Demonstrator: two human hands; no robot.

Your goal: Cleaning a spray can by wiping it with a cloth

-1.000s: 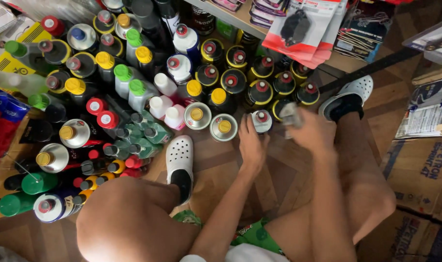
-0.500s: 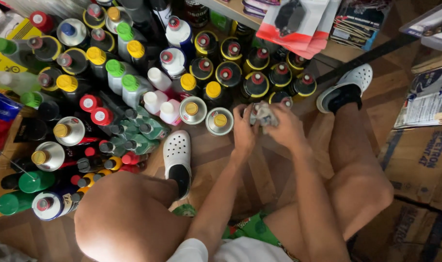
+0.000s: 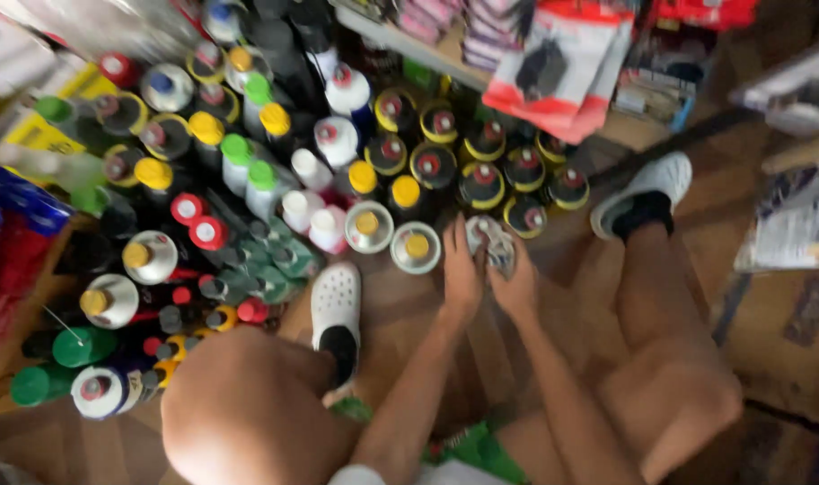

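Note:
I squat on a wooden floor in front of a crowd of upright spray cans. My left hand (image 3: 461,269) and my right hand (image 3: 520,286) meet over one white-topped can (image 3: 488,235) in the front row. The left hand grips its side. A grey cloth (image 3: 501,256), bunched in my right hand, presses against the can. The picture is blurred, so the fingers are hard to separate. Two round pale-rimmed cans with yellow caps (image 3: 416,247) stand just left of my hands.
Black cans with yellow rims (image 3: 481,184) fill the row behind. Cans with green, red and yellow caps (image 3: 203,233) spread to the left. My white clogs (image 3: 336,301) (image 3: 647,189) flank my hands. Red hanging packets (image 3: 553,81) sit on a shelf behind, and cardboard lies at right.
My right hand, holding the cloth, has moved left to join my left hand on the can. The camera has shifted slightly.

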